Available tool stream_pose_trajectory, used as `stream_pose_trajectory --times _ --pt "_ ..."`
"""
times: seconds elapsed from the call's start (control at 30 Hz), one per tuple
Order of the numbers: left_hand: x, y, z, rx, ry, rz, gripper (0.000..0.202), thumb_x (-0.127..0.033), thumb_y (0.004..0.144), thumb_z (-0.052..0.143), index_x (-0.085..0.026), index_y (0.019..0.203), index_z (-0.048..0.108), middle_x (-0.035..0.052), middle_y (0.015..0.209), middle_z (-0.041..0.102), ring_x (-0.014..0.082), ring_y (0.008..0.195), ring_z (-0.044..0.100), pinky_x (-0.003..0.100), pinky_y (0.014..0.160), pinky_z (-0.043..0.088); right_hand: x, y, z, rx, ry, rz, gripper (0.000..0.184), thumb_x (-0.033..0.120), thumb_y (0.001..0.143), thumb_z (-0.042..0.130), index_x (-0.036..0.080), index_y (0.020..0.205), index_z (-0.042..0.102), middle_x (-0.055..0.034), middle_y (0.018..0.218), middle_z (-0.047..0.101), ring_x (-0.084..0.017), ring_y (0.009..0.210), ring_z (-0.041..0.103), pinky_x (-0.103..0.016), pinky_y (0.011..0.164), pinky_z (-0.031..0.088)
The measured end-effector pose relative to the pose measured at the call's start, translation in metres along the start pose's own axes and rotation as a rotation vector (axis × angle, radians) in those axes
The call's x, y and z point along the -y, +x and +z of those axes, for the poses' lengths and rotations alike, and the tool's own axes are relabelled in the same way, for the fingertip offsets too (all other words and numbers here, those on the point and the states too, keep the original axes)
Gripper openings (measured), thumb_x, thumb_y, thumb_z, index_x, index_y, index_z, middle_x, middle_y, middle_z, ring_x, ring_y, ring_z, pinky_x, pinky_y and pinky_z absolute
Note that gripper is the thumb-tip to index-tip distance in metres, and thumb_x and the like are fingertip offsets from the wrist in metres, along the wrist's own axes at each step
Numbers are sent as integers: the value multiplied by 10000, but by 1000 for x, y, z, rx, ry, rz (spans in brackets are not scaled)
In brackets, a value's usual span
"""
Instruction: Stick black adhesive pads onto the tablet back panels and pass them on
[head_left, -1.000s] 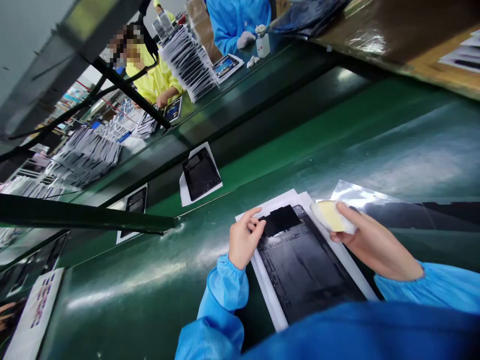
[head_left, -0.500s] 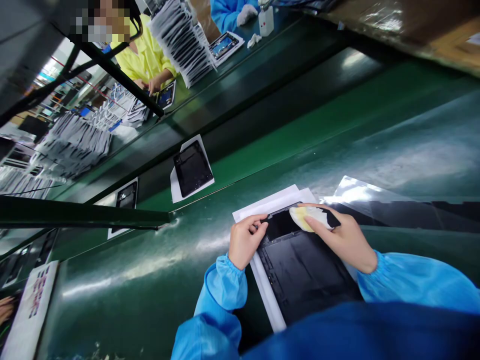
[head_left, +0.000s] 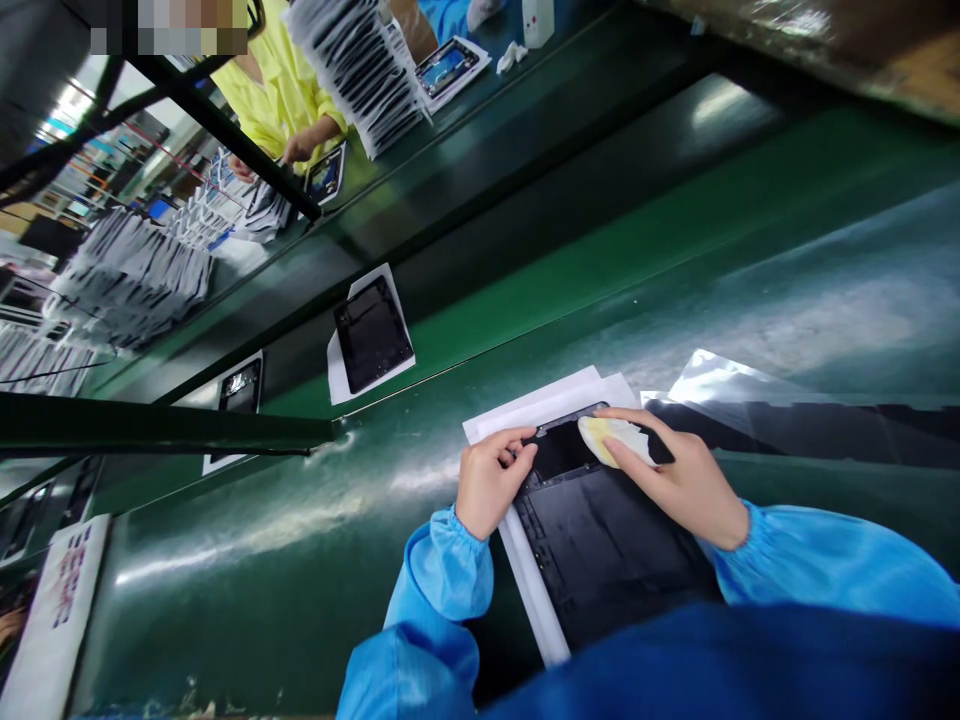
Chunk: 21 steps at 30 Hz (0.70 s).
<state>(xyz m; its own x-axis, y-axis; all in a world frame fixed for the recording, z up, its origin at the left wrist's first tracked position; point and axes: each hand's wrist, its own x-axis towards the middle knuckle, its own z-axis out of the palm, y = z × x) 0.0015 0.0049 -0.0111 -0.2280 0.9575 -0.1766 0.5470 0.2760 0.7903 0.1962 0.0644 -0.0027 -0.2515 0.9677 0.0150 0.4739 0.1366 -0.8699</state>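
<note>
In front of me a black tablet housing [head_left: 615,540] lies tilted on white sheets [head_left: 536,400], its lower end hidden by my blue clothing. A smooth, darker strip [head_left: 561,448] runs across its top end. My right hand [head_left: 686,475] is closed around a white, yellow-stained wiping pad [head_left: 613,440], which rests on the right part of that strip. At the housing's upper left corner is my left hand [head_left: 491,480], its fingers curled and its thumb and forefinger pinching the edge.
A clear plastic sheet [head_left: 724,378] and a dark strip [head_left: 810,430] lie to the right. Beyond the bench, a green belt carries another tablet housing [head_left: 373,335] on paper. A dark metal beam [head_left: 172,425] juts in from the left. Across, a person in yellow [head_left: 281,100] works beside stacks [head_left: 360,70].
My hands, the pad and the housing keep almost the same places. The view has tilted slightly, and the housing on the belt appears a little farther left.
</note>
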Motion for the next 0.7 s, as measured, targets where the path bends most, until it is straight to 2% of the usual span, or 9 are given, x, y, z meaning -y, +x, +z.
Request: stream_pose_trajectory --times 0.7 --pt "2 0 -1 13 38 -2 229 -258 803 617 -199 977 753 -35 677 623 64 525 482 187 588 440 -1 0 1 14 -48 -56 289 325 637 480 269 915 537 20 775 675 -15 178 312 -213 327 365"
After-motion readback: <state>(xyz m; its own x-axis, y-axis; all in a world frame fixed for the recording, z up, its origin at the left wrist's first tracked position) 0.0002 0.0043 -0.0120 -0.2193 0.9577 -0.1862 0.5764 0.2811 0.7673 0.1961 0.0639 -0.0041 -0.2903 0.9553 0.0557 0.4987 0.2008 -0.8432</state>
